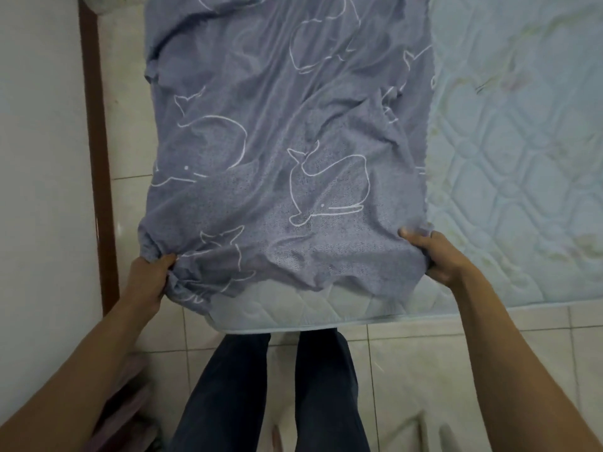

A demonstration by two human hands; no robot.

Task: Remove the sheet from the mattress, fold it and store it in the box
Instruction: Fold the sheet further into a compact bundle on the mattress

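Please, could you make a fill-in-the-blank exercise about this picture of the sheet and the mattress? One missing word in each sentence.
The sheet is printed with white outlines of ____.
The left hand and the right hand each grip a near ____ of it.
The mattress is bare to the ____ of the sheet.
The floor is covered with ____.
Missing words: whales, corner, right, tiles.

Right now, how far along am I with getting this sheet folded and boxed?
Done: the sheet is off the right side of the mattress. In hand: left hand and right hand grip its near corners. Left: finish folding and box it; no box in view.
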